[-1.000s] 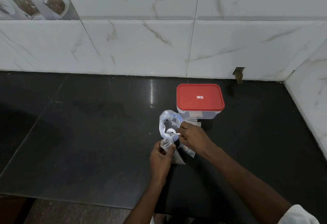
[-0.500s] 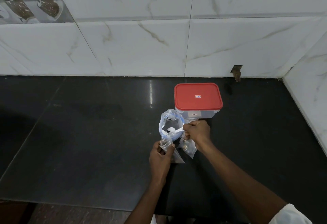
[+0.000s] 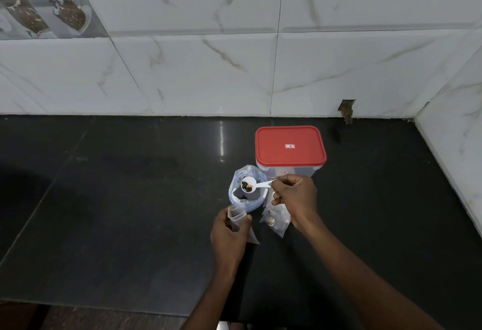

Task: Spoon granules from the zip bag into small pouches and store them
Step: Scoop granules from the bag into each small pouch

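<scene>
The right hand pinches the handle of a small white plastic spoon between thumb and fingers, its bowl out to the left of the fingertips, level over the open mouth of the clear zip bag and carrying a few dark and orange granules. The left hand grips a small clear pouch just below the bag. A filled pouch lies under the right hand. A red-lidded container stands behind on the black counter.
</scene>
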